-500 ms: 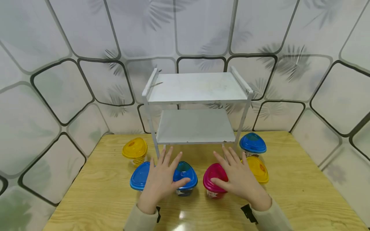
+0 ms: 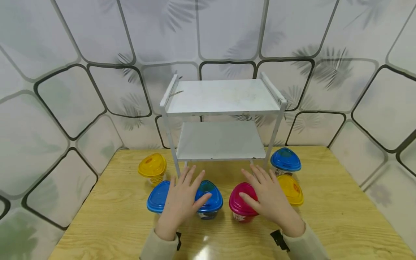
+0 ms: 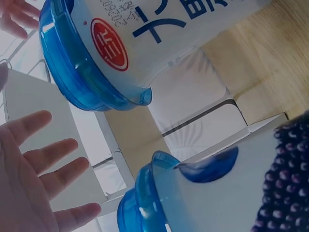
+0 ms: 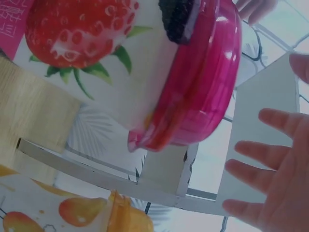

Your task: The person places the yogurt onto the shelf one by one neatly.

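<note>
My left hand (image 2: pixel 182 202), fingers spread, hovers over the gap between a blue-lidded tub (image 2: pixel 157 198) on its left and another blue-lidded tub (image 2: pixel 211 200) on its right. In the left wrist view its fingers (image 3: pixel 53 150) are apart from both tubs and hold nothing. My right hand (image 2: pixel 271 196) is spread in the same way above a pink-lidded tub (image 2: pixel 240 202) and a yellow-lidded tub (image 2: pixel 292 191), partly covering both. Strawberry artwork shows on the pink-lidded tub (image 4: pixel 96 43) in the right wrist view, where the right fingers (image 4: pixel 256 169) stand clear of it.
A white two-tier rack (image 2: pixel 224 97) stands behind the tubs on the wooden table (image 2: pixel 107 216). Another yellow-lidded tub (image 2: pixel 152 166) is by its left leg, another blue-lidded tub (image 2: pixel 286 160) by its right leg. A patterned wall (image 2: pixel 224 32) encloses the back and sides.
The head view has shifted very slightly. Both hands keep their spread pose over the tubs, the thumbs lifting a little; the tubs and rack stay put.
</note>
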